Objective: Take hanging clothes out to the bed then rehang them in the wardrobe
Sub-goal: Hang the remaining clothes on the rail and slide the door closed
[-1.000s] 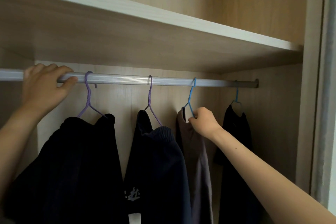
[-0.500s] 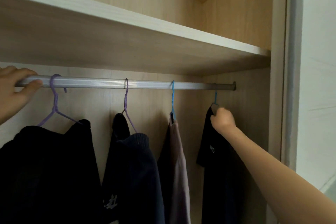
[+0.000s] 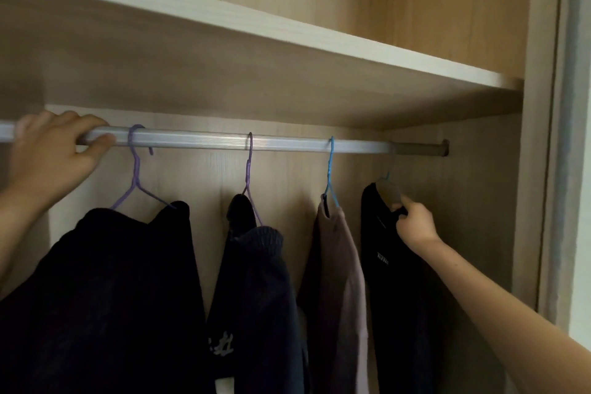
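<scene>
While L hand point(image 3: 54, 153) grips the rod point(image 3: 287, 145), R hand point(image 3: 414, 224) pinches the black shirt point(image 3: 399, 281) by its top, under the rod's right end; it hangs straight down.

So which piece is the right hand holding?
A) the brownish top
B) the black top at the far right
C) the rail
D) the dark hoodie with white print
B: the right hand grips the black top at its collar, while the left hand holds the rail.
</scene>
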